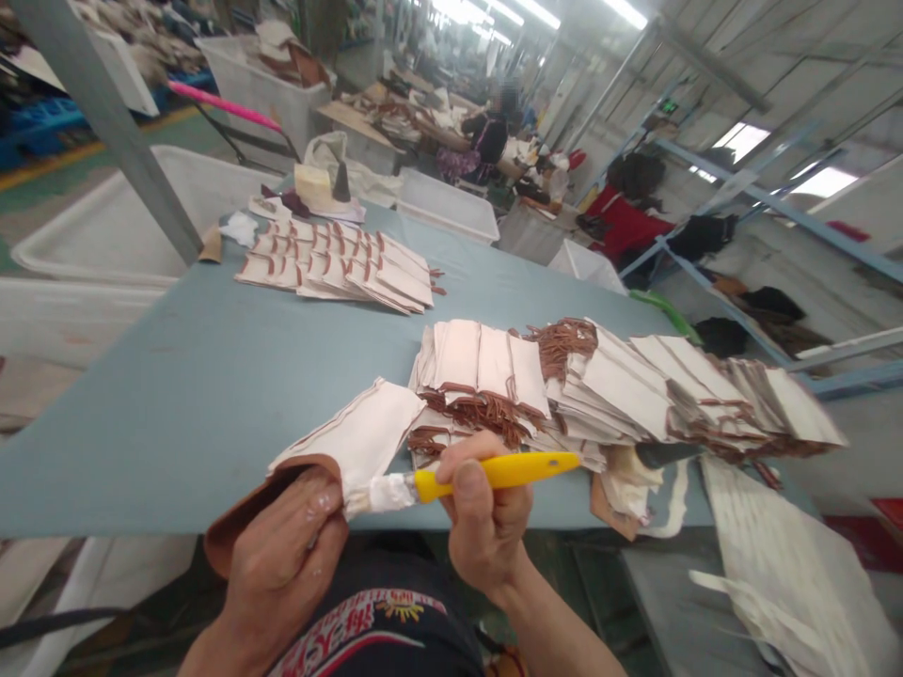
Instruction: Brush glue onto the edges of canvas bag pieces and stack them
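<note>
My right hand (485, 517) is closed round a yellow-handled brush (494, 473) whose white, glue-caked bristles touch a cream fabric piece (367, 434). My left hand (293, 555) grips that piece at its brown leather end (240, 517), thumb pressed on top near the bristles, at the near edge of the grey-blue table (212, 376). Just beyond my hands lies a big fanned heap of cream pieces with brown edging (599, 385).
A second spread of similar pieces (339, 263) lies farther back on the table. White plastic bins (105, 226) stand at left, a grey post (119, 132) rises there. A person (486, 136) sits at a far bench. Blue racks (740, 188) stand at right.
</note>
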The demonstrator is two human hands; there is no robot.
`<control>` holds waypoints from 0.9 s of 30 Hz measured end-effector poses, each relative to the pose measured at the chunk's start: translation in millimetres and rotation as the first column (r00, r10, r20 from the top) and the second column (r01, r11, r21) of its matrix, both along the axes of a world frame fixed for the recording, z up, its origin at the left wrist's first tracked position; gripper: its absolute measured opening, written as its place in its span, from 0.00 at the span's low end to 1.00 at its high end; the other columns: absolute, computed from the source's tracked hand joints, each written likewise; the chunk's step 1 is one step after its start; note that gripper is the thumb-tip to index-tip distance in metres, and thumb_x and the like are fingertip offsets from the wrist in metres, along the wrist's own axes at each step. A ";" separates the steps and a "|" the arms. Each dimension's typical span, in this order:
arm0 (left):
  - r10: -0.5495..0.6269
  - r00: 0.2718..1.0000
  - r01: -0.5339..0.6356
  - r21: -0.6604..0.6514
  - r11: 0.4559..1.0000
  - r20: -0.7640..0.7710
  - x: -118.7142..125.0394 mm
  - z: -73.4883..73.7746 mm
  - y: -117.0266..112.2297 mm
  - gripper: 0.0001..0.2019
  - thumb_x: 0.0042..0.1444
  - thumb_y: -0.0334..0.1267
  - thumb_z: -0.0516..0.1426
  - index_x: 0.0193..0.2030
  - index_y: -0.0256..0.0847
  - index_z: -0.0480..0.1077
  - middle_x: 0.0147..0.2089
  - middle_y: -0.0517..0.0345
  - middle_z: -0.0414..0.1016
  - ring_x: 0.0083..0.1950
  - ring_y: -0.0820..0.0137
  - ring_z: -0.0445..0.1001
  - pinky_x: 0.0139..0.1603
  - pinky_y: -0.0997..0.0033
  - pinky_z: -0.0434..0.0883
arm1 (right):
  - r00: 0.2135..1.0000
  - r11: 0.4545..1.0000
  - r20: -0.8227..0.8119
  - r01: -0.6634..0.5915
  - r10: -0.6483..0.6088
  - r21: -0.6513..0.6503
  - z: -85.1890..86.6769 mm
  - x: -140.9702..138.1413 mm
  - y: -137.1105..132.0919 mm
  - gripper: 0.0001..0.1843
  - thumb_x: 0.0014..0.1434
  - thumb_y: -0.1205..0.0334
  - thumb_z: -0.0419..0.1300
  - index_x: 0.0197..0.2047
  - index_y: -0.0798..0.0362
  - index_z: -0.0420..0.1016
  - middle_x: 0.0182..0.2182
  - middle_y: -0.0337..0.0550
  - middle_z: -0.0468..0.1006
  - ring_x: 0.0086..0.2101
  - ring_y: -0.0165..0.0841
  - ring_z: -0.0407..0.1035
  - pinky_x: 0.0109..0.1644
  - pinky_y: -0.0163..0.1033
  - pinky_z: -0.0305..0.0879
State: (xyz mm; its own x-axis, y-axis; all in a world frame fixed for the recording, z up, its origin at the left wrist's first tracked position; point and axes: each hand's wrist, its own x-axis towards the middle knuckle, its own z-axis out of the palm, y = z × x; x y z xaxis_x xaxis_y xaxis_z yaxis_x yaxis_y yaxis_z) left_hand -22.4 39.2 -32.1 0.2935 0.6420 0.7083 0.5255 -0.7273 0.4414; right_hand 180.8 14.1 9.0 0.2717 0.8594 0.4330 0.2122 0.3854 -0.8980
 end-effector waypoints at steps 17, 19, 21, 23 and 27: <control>-0.305 0.948 0.307 -0.003 0.952 0.088 15.3 23.6 -1.2 0.16 0.60 0.18 0.54 0.41 0.45 0.71 0.33 0.61 0.85 0.40 0.69 0.87 0.59 0.71 0.81 | 0.896 0.957 0.337 -0.261 0.290 -0.129 -17.9 28.1 94.5 0.14 0.76 0.55 0.54 0.52 0.48 0.80 0.30 0.37 0.83 0.31 0.32 0.78 0.40 0.38 0.75; -0.343 0.933 0.347 -0.015 0.938 0.111 18.8 25.4 -2.8 0.18 0.59 0.17 0.53 0.45 0.45 0.73 0.38 0.58 0.87 0.45 0.67 0.88 0.62 0.68 0.80 | 0.910 0.961 0.313 -0.238 0.272 -0.143 -30.1 26.1 101.0 0.17 0.76 0.53 0.52 0.47 0.49 0.80 0.24 0.34 0.76 0.24 0.30 0.72 0.30 0.35 0.69; -0.364 0.921 0.373 -0.044 0.927 0.141 18.9 23.2 -5.2 0.21 0.59 0.17 0.53 0.48 0.45 0.76 0.43 0.55 0.89 0.51 0.64 0.88 0.65 0.62 0.79 | 0.940 0.979 0.282 -0.159 0.190 -0.128 -38.5 26.9 100.8 0.19 0.77 0.51 0.49 0.46 0.51 0.79 0.22 0.32 0.70 0.21 0.30 0.66 0.26 0.35 0.64; -0.319 0.931 0.347 -0.163 0.924 0.176 13.4 15.6 -7.2 0.20 0.60 0.20 0.53 0.50 0.45 0.79 0.47 0.53 0.89 0.53 0.61 0.87 0.65 0.59 0.80 | 0.964 0.995 0.257 -0.049 0.071 -0.092 -39.9 31.2 96.6 0.20 0.77 0.51 0.48 0.48 0.52 0.77 0.23 0.32 0.67 0.22 0.30 0.64 0.28 0.36 0.64; -0.098 0.986 0.165 -0.689 0.706 0.136 -14.5 -8.8 -5.7 0.21 0.65 0.39 0.56 0.61 0.41 0.80 0.53 0.47 0.89 0.51 0.55 0.88 0.53 0.59 0.85 | 0.956 0.994 0.274 0.102 -0.105 0.026 -24.1 40.6 82.8 0.18 0.77 0.51 0.50 0.50 0.52 0.77 0.25 0.34 0.69 0.24 0.30 0.66 0.30 0.36 0.65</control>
